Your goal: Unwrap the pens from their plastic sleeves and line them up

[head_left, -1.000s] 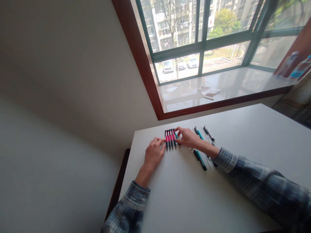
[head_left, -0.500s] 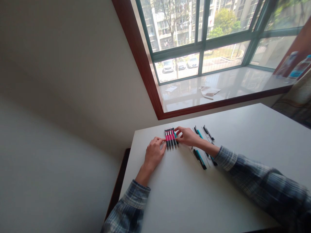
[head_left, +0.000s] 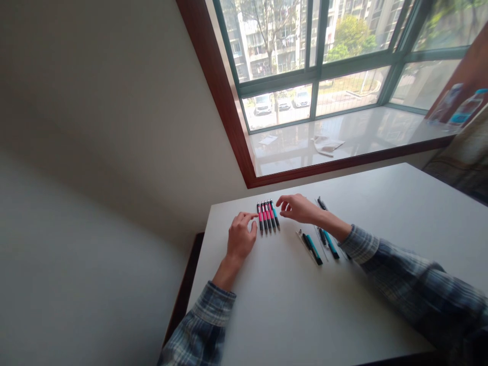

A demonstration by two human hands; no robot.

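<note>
A row of pens (head_left: pixel 267 216) lay between left hand (head_left: pixel 241 236) and right hand (head_left: pixel 299 209).
Both were empty, the left perhaps touching the row.

daylight pours in through the window (head_left: pixel 317 81), washing the view outside (head_left: pixel 263 51) pale and leaving glare on the glossy sill (head_left: pixel 290 152). the wall (head_left: pixel 114 101) sits dim, crossed by a soft shadow, and the outer edges look stretched and blurred.
</note>
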